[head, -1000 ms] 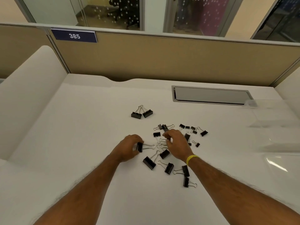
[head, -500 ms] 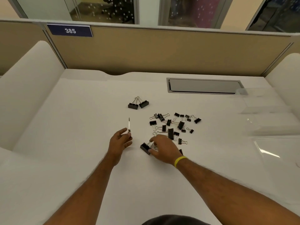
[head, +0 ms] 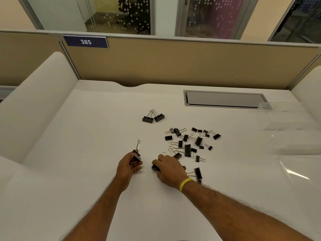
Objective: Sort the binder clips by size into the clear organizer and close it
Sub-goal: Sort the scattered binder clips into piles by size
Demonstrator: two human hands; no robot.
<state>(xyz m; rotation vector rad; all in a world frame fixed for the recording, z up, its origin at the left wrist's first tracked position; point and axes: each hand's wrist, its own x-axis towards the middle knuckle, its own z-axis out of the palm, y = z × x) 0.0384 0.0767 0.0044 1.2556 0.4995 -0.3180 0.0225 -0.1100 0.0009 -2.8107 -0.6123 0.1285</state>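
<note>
Left hand (head: 127, 168) grip has lifted one large clip (head: 137, 154) left of the pile (head: 188, 145), right hand (head: 169, 168) grip now pinches a second large clip (head: 155, 167) on the surface (head: 83, 171); clear organizer (head: 291, 129), far right, looks unfilled.

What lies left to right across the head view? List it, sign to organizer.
Blue sign numbered 385 → left hand gripping a large black binder clip → right hand gripping a second black binder clip → outermost black binder clip of the scattered pile → clear plastic organizer.
</note>
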